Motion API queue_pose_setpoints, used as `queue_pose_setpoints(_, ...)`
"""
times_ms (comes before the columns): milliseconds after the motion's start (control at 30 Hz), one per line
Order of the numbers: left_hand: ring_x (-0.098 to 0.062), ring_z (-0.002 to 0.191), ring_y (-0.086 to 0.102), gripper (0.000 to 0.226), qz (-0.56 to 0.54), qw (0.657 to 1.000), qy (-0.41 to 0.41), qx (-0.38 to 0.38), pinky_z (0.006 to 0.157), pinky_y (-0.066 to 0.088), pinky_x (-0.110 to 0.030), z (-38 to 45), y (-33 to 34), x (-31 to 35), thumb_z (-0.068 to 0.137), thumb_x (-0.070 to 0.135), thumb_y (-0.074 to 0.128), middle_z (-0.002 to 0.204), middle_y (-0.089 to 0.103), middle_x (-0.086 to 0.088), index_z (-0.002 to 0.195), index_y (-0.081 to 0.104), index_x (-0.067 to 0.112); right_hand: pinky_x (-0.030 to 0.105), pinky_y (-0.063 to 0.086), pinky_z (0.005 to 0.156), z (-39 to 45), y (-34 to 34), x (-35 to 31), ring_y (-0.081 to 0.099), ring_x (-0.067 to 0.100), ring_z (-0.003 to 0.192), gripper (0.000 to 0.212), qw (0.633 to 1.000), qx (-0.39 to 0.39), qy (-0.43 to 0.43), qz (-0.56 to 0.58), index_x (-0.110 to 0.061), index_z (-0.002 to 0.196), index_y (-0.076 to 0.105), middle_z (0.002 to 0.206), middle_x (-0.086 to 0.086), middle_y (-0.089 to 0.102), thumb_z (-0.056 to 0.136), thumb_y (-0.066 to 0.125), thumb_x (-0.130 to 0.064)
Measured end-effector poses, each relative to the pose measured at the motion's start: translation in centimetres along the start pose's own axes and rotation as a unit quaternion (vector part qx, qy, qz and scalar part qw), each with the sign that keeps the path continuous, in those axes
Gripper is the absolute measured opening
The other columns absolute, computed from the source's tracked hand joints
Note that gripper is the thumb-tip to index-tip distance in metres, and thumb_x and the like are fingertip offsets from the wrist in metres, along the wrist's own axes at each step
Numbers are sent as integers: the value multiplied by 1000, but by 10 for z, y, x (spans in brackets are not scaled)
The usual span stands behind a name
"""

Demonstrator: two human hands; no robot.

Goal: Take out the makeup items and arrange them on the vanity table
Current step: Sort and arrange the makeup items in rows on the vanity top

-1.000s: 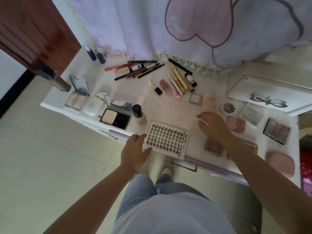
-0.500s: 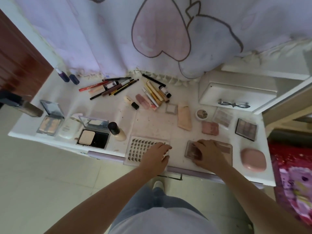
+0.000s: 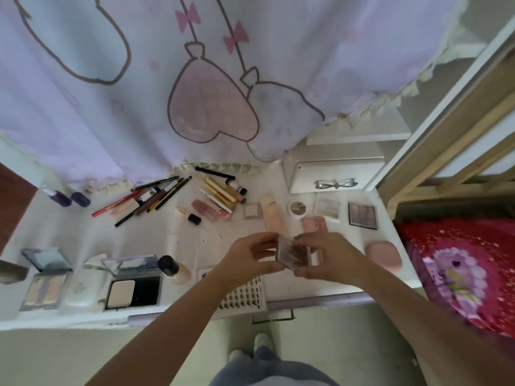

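Observation:
Above the white vanity table (image 3: pixel 83 235), both hands hold a clear eyeshadow palette (image 3: pixel 292 252). My left hand (image 3: pixel 250 257) grips its left side and my right hand (image 3: pixel 328 257) grips its right side. The false-lash card (image 3: pixel 245 298) lies at the front edge, partly under my left forearm. Pencils and pens (image 3: pixel 150 196) fan out at the back, with gold tubes (image 3: pixel 220 192) beside them. Open powder compacts (image 3: pixel 133 282) (image 3: pixel 46 280) sit at the front left. A dark palette (image 3: pixel 362 215) and a pink case (image 3: pixel 384 251) lie on the right.
A white drawer box with a bow handle (image 3: pixel 334 176) stands at the back right. A lilac curtain (image 3: pixel 195 79) hangs over the table's rear. A foundation bottle (image 3: pixel 174 270) stands near the compacts. A red patterned bed cover (image 3: pixel 459 274) lies right of the table.
My right hand lifted the clear palette off the table. My left hand left the lash card and took the palette's other side. The camera tilted up.

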State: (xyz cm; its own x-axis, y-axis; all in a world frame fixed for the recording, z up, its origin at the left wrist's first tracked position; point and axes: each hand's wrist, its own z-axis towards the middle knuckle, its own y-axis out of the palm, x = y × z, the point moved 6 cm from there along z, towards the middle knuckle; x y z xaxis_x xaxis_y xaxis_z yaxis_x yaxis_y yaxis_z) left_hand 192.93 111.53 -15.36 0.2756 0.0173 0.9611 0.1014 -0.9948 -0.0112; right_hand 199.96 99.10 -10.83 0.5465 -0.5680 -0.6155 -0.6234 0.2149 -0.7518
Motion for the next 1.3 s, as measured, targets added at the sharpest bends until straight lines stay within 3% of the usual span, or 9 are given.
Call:
queue_pose_setpoints(233, -3, 89, 68, 53, -48, 998, 22, -19, 82, 53, -17, -6, -1, 14, 63, -14, 72, 102, 67, 3, 100, 60, 23, 24, 44, 92, -11, -8, -7, 58, 17, 106, 47, 998, 32, 32, 49, -14, 112, 66, 114, 4, 65, 67, 80, -21)
queue_pose_setpoints(400, -10, 97, 66, 51, -31, 999, 20, -19, 86, 53, -23, -17, -6, 11, 66, -8, 74, 106, 66, 4, 100, 58, 27, 37, 49, 89, -5, 3, -14, 61, 16, 97, 41, 999, -6, 10, 30, -15, 108, 69, 108, 3, 67, 69, 78, -24)
queue_pose_setpoints(533, -6, 95, 66, 51, -36, 999, 9, 11, 85, 53, -21, -25, -11, 2, 66, -7, 74, 105, 66, 6, 100, 58, 28, 22, 41, 96, 5, 11, -10, 51, 3, 103, 45, 999, -34, 8, 2, -23, 112, 65, 120, -3, 62, 70, 77, -29)
queue_pose_setpoints(667, 0, 92, 66, 53, -30, 999, -5, 30, 83, 52, -17, -23, -13, -2, 67, -9, 73, 104, 65, 8, 99, 56, 29, 3, 35, 81, 17, 12, -5, 48, -3, 97, 44, 997, -74, -13, 5, -23, 112, 66, 116, -7, 62, 71, 76, -31)
queue_pose_setpoints(767, 2, 94, 65, 56, -20, 999, -4, 38, 83, 51, -15, -17, -9, -2, 67, -13, 71, 106, 63, 9, 103, 54, 26, 7, 37, 87, 29, 7, 6, 50, -8, 93, 56, 994, -104, -26, 20, -21, 112, 66, 114, -13, 60, 63, 72, -49)
queue_pose_setpoints(967, 4, 82, 66, 56, -23, 992, -70, 100, 78, 54, -17, -2, 4, -29, 72, -19, 64, 107, 63, -7, 123, 52, 1, 10, 40, 80, 48, 3, 45, 54, -9, 81, 32, 985, -155, 22, 75, -17, 113, 65, 87, -24, 56, 81, 67, -21)
queue_pose_setpoints(1133, 13, 57, 58, 40, 72, 966, -150, 200, 63, 46, -1, -5, 18, -55, 74, -11, 66, 85, 63, 1, 113, 61, -2, 26, 46, 93, 61, 29, 77, 59, 8, 95, 33, 972, -214, 37, 90, -11, 117, 62, 100, -7, 63, 89, 56, -27)
queue_pose_setpoints(1200, 3, 66, 60, 36, 158, 950, -164, 214, 69, 45, -7, -7, 26, -62, 76, -4, 65, 93, 65, 0, 111, 65, 5, 34, 51, 92, 68, 40, 85, 63, 19, 98, 32, 967, -221, 51, 119, -6, 116, 61, 103, 5, 67, 91, 52, -25)
queue_pose_setpoints(1300, -16, 91, 64, 36, 252, 920, -203, 223, 86, 46, -22, -10, 36, -79, 82, 7, 61, 112, 65, -3, 118, 62, 11, 29, 53, 81, 79, 56, 90, 64, 24, 99, 30, 962, -224, 62, 144, -1, 113, 60, 108, 16, 66, 94, 47, -20)
